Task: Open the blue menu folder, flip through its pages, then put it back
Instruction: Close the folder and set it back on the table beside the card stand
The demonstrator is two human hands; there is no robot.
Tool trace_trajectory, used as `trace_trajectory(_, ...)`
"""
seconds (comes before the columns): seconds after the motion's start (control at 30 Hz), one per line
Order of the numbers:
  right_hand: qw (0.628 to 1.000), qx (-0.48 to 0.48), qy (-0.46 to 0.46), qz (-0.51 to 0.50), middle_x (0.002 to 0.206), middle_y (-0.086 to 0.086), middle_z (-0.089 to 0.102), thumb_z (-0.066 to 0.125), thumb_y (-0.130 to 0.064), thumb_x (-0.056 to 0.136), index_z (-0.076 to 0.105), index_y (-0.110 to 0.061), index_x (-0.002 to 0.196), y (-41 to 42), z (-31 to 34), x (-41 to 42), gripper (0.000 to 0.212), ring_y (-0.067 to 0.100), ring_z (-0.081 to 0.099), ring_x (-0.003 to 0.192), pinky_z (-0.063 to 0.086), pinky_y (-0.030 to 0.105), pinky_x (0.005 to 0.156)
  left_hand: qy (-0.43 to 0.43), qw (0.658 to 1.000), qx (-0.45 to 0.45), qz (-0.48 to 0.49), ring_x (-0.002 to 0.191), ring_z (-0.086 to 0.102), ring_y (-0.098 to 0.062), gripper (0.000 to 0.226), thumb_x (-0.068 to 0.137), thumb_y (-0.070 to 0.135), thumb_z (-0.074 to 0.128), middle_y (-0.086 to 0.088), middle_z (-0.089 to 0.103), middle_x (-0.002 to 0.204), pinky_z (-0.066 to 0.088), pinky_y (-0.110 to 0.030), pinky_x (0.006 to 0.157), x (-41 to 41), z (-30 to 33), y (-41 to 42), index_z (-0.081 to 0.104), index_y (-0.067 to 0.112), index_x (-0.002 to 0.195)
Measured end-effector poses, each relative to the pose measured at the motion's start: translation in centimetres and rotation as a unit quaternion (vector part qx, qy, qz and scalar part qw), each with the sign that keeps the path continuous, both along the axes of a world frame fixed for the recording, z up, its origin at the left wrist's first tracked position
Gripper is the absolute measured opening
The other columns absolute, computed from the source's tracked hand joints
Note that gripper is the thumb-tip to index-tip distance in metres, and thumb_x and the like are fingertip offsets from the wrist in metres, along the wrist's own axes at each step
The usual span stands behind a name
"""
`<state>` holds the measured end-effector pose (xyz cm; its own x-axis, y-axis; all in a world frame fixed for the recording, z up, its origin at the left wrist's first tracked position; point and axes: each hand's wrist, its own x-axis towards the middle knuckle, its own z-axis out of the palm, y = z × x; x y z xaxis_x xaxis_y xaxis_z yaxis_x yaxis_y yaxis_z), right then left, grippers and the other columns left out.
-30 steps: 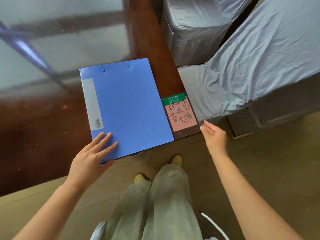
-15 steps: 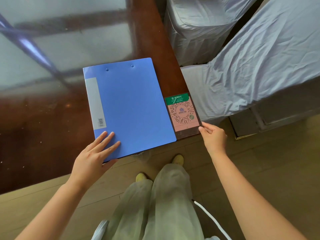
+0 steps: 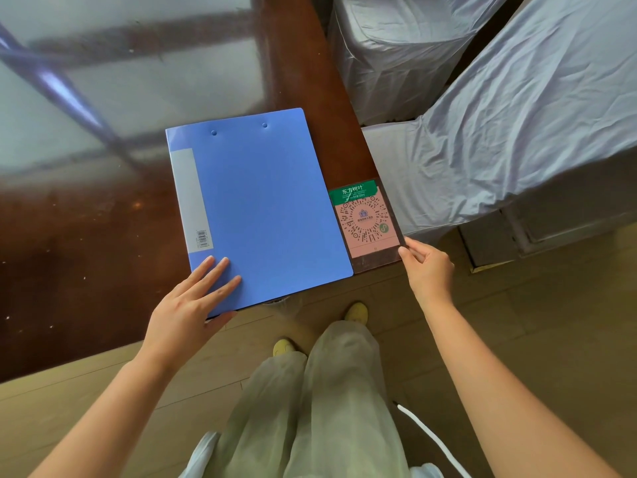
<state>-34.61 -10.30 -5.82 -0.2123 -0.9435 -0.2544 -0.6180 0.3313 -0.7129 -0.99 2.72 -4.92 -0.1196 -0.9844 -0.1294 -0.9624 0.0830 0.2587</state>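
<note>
The blue menu folder (image 3: 265,205) lies closed and flat at the near corner of the dark wooden table (image 3: 86,253), its near edge slightly overhanging. A pale label strip runs down its left side. My left hand (image 3: 191,305) rests on the folder's near left corner, fingers spread flat on the cover and thumb under the edge. My right hand (image 3: 429,269) is at the table's right corner, fingertips touching the corner beside a pink QR-code card (image 3: 365,219). It holds nothing.
The pink and green QR card lies right of the folder at the table corner. Grey cloth-covered chairs (image 3: 499,115) stand close on the right. A glass top (image 3: 120,81) covers the far table. My legs and yellow shoes are below on the wooden floor.
My right hand has moved left and forward until it touches the table corner by the QR card. My left hand and the folder stay as they were.
</note>
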Motion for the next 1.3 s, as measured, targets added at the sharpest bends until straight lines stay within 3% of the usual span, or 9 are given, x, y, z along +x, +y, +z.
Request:
trace_trajectory(0.63, 1.0, -0.007, 0.0, 0.01, 0.115, 0.01, 0.068, 0.06, -0.018, 0.088, 0.061, -0.011, 0.117, 0.2, -0.4, -0.3, 0.031, 0.017, 0.062, 0.107, 0.043, 0.021, 0.082, -0.001, 1.0, 0.008, 0.002, 0.126, 0.045, -0.037, 0.061, 0.064, 0.022, 0.083, -0.014, 0.054, 0.134, 0.048, -0.056, 0.085, -0.1, 0.2, 0.0, 0.061, 0.017, 0.12)
trace_trajectory(0.93, 0.999, 0.018, -0.013, 0.045, 0.117, 0.008, 0.067, 0.061, -0.025, 0.086, 0.058, -0.012, 0.12, -0.1, 0.0, -1.3, 0.037, 0.004, 0.054, 0.096, 0.041, 0.019, 0.082, -0.017, 1.0, 0.007, 0.002, 0.127, 0.046, -0.037, 0.064, 0.062, 0.028, 0.084, -0.014, 0.054, 0.134, 0.038, -0.057, 0.098, -0.8, 1.4, -0.3, 0.061, 0.017, 0.12)
trace_trajectory(1.3, 0.998, 0.011, -0.023, 0.063, 0.117, 0.008, 0.067, 0.066, -0.014, 0.082, 0.059, -0.015, 0.12, -0.6, 0.3, -1.2, 0.039, 0.001, 0.056, 0.092, 0.041, 0.016, 0.084, -0.003, 1.0, 0.017, 0.006, 0.126, 0.045, -0.04, 0.062, 0.064, 0.02, 0.084, -0.017, 0.053, 0.134, 0.043, -0.056, 0.095, -1.0, 1.8, -0.2, 0.06, 0.014, 0.121)
